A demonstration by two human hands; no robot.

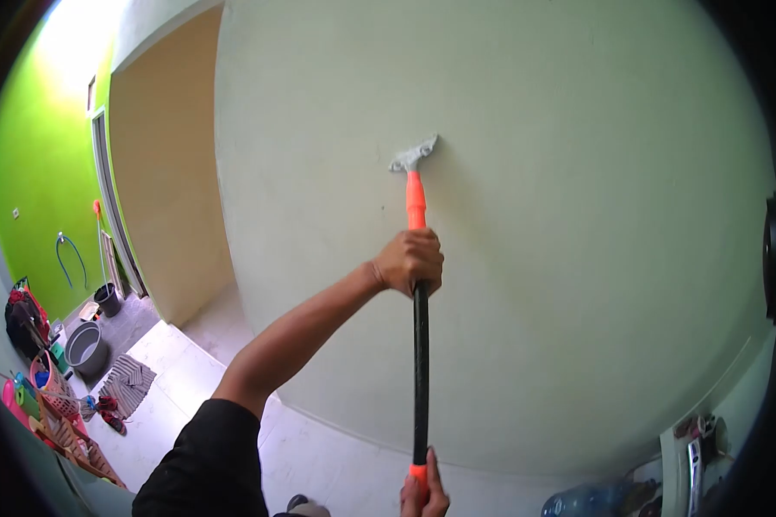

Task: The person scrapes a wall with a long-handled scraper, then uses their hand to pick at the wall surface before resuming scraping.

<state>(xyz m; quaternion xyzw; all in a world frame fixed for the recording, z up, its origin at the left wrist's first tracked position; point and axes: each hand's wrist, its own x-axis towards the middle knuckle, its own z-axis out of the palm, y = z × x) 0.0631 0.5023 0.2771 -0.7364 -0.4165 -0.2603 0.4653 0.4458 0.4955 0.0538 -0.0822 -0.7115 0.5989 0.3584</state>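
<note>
A long-handled scraper (421, 370) with a black shaft and orange grips stands nearly upright in front of a pale wall (578, 215). Its grey metal head (414, 155) is at the wall, tilted up to the right. My left hand (412, 261) is wrapped round the shaft just below the upper orange grip. Lower down, my right hand (425, 491) holds the orange end of the handle, partly cut off by the bottom edge of the view.
At the left are a green wall (43, 164), a grey basin (86, 348), a black bucket (107, 299), a striped mat (131, 384) and a pink basket (53, 383). A blue water bottle (582, 501) lies at the lower right. A black round object (774, 258) is at the right edge.
</note>
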